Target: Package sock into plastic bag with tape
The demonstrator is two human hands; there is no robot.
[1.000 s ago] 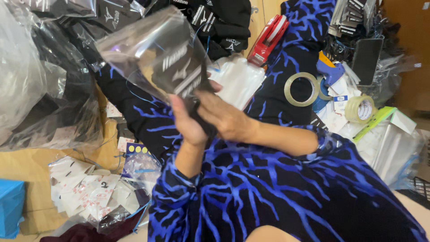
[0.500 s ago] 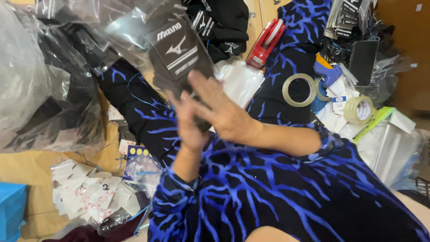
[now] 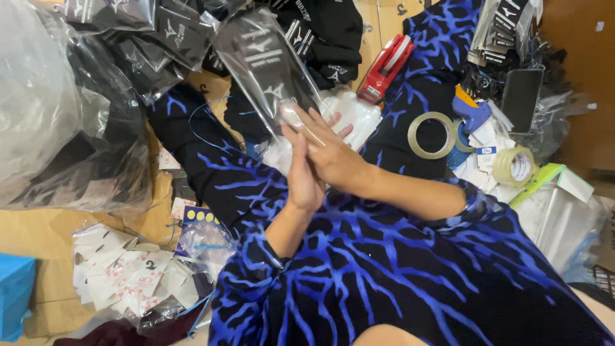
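Observation:
I hold a clear plastic packet (image 3: 266,70) with a folded black garment with white print inside. It stands up in front of me, above my lap. My left hand (image 3: 301,182) comes up from below and presses against the packet's lower end. My right hand (image 3: 333,157) lies flat over it from the right, so the packet's bottom edge is pinched between the two palms. That lower edge is hidden by my fingers. Both sleeves and my legs (image 3: 211,166) are in black cloth with a blue branching pattern.
A heap of similar bagged black items (image 3: 147,38) lies top left, beside a large clear bag (image 3: 45,109). A red tape dispenser (image 3: 384,67), two tape rolls (image 3: 431,136) (image 3: 512,166), a blue tagging tool (image 3: 471,112) and a phone (image 3: 520,90) lie right. White tags (image 3: 128,269) lie lower left.
The packet swung from leaning left to more upright and shifted slightly right. My right hand went from spread fingers on its face to lying flat against my left hand at its lower end.

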